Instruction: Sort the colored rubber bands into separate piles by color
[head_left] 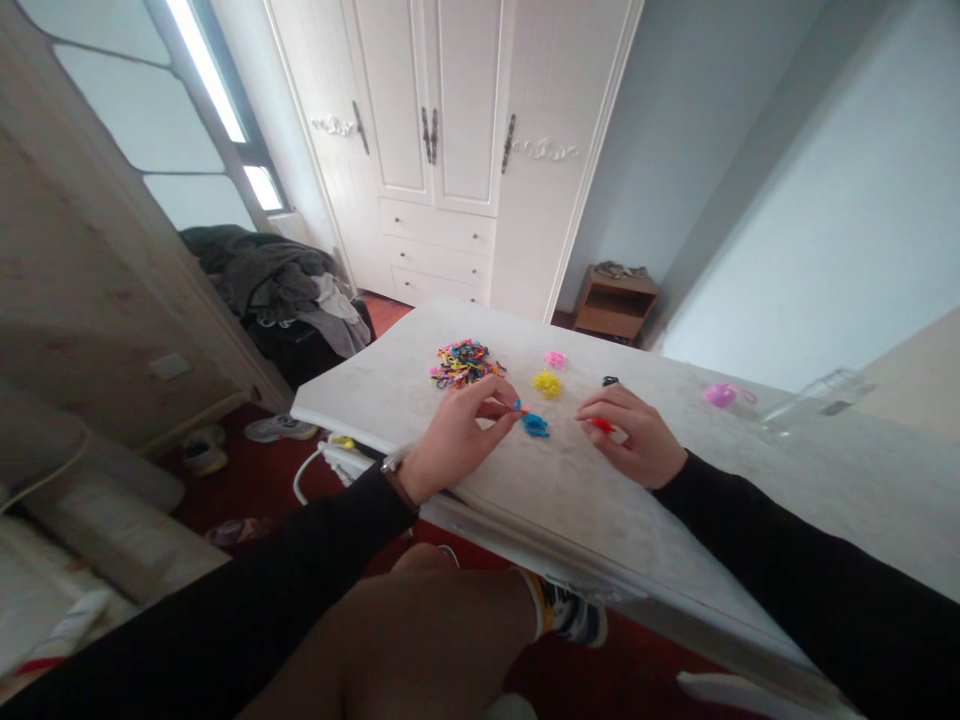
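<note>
Small looped bands that look like coloured hair elastics lie in groups on a pale table (405, 360). My left hand (474, 425) is closed in a pinch, with a few bands, blue and reddish, at its fingertips. Just beyond those fingertips sits a blue bunch of bands (535, 426). My right hand (630, 428) is bent low over a red bunch (602, 425), partly covered by the fingers; a gap shows between thumb and fingers. A mixed multicoloured heap (465, 362) lies behind my left hand. Yellow (547, 384) and pink (555, 360) bunches lie between the hands, farther back.
A black bunch (610, 381) peeks out behind my right hand. Farther right are a pink rounded object (720, 395) and a clear container (817, 400) lying on its side. Clothes (277, 280) are piled at the left, and a white wardrobe (457, 100) stands beyond the table.
</note>
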